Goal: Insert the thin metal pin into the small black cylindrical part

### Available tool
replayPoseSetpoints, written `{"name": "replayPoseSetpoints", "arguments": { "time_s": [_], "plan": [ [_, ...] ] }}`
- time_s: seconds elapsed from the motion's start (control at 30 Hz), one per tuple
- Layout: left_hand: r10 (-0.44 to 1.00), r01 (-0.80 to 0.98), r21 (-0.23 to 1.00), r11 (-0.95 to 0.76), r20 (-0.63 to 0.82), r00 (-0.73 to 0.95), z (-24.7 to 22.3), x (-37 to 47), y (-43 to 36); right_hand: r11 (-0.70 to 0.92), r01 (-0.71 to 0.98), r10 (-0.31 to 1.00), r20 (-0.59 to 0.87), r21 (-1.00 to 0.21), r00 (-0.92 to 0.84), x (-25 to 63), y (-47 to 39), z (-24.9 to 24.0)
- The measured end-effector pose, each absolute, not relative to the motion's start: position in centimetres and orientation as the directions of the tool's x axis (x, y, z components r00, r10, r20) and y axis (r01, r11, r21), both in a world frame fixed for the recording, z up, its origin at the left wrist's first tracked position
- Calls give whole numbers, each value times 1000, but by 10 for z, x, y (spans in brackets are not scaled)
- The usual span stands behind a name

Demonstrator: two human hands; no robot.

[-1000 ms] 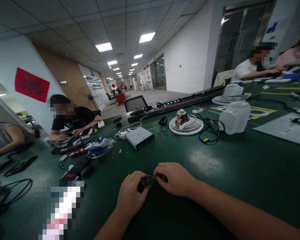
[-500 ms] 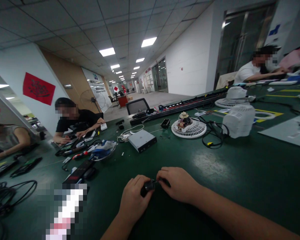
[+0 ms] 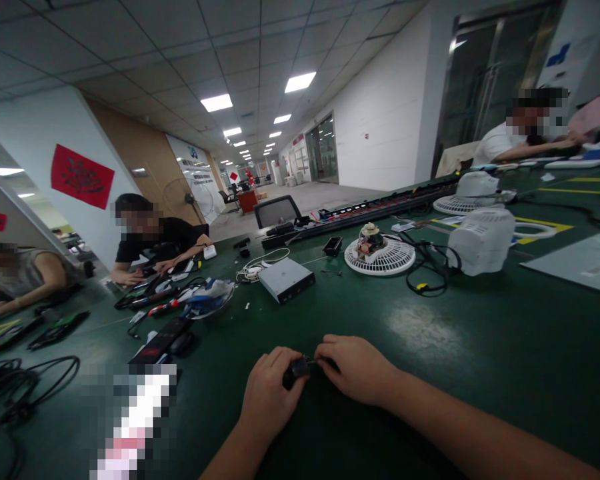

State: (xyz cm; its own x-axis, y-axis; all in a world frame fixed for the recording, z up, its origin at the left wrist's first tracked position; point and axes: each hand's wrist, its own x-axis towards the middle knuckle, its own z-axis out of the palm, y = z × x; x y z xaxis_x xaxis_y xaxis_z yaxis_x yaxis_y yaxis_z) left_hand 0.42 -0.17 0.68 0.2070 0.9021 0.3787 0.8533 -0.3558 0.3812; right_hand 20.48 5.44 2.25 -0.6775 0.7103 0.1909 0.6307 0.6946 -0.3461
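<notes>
Low over the green table, my left hand (image 3: 273, 390) is closed round a small dark cylindrical part (image 3: 300, 367), its thumb and fingers gripping the sides. A thin metal rod (image 3: 313, 363) bridges the gap between this part and my right hand (image 3: 353, 367). The right fingertips are pinched on the rod's end. Whether the rod belongs to the part or to a separate tool, I cannot tell. Beyond my hands lies a grey optical disc drive (image 3: 286, 277).
Behind the drive sit a white fan grille with an exposed motor (image 3: 380, 255), a small black open box (image 3: 333, 246) and a white plastic housing (image 3: 483, 243) with black cable. Left are a phone-like black device (image 3: 163, 341) and coiled cables (image 3: 25, 387). Co-workers sit at the table's far sides.
The whole view has shifted slightly to the right. My hands keep nearly the same pose, with the dark part turned a little in my left fingers.
</notes>
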Motion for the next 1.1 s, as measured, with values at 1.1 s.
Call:
{"name": "replayPoseSetpoints", "arguments": {
  "time_s": [1.1],
  "plan": [
    [926,887,432,-163,378,-15,2,-7,4,597,688,790,153,-413,-594,186,57,20]
  ]
}}
